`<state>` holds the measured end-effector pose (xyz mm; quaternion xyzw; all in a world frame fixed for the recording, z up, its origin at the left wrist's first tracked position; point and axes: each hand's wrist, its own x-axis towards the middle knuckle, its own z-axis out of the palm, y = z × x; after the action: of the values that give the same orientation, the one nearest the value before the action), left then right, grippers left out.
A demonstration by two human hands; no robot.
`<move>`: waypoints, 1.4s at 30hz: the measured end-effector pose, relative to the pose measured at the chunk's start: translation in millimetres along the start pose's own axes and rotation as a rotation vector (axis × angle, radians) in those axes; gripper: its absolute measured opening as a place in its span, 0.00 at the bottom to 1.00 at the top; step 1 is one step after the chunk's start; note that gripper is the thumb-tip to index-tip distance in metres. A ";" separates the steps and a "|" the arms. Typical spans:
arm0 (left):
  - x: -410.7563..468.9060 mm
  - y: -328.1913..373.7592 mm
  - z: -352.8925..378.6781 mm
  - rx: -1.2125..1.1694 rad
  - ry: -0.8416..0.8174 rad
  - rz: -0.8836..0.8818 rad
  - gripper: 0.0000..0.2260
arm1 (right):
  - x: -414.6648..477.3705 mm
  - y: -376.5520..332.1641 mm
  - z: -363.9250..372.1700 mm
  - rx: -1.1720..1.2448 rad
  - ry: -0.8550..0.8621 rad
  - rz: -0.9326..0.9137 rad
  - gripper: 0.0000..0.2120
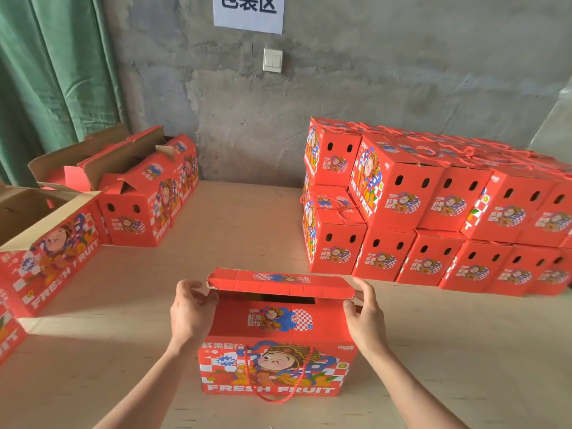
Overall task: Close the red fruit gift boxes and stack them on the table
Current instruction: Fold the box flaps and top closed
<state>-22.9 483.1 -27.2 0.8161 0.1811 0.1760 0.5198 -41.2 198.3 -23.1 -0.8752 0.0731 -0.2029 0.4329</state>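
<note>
A red fruit gift box (272, 366) stands on the wooden table (130, 351) right in front of me, its red rope handle hanging down the front. Its far top flap (278, 284) is partly lowered, leaving a dark gap above the near flap. My left hand (190, 311) grips the flap's left end and the box's left top corner. My right hand (363, 317) grips the flap's right end. A two-layer stack of closed red boxes (433, 212) fills the right side of the table.
Several open red boxes (145, 193) with raised flaps stand at the left, one large one (46, 252) near the left edge. A concrete wall with a light switch (272, 60) and a paper sign (247, 10) lies behind. A green curtain (52, 72) hangs left.
</note>
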 end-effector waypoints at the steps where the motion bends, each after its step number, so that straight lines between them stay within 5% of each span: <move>1: 1.2 0.2 0.3 -0.015 -0.012 -0.012 0.12 | 0.4 -0.2 -0.7 0.022 -0.032 -0.031 0.25; 8: 0.3 1.3 -2.7 0.065 -0.100 0.092 0.24 | 5.3 4.2 -4.2 -0.046 -0.246 -0.095 0.26; 14: 0.7 -1.6 -2.5 0.097 -0.099 0.166 0.21 | 29.3 -2.9 -24.3 0.014 -0.533 -0.128 0.26; 19: -0.4 -3.2 -9.9 0.149 -0.229 0.185 0.27 | 53.4 8.1 -18.3 -0.293 -0.674 -0.152 0.23; 22: 2.1 -2.7 -15.1 0.371 -0.290 0.336 0.41 | 55.3 20.0 -13.1 -0.295 -0.670 -0.175 0.19; 29: 41.6 34.1 13.2 1.034 -0.540 0.665 0.42 | 54.6 21.7 -14.9 -0.399 -0.631 -0.242 0.21; 33: 60.5 38.2 17.5 1.032 -0.770 0.611 0.39 | 54.7 18.8 -15.5 -0.428 -0.624 -0.252 0.21; 42: 58.2 27.0 19.1 1.008 -0.753 0.642 0.35 | 54.3 18.5 -13.4 -0.460 -0.635 -0.282 0.21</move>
<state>40.0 485.4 -4.5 0.9759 -0.2014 -0.0790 0.0281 3.4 160.7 -14.6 -0.9697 -0.1411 0.0413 0.1952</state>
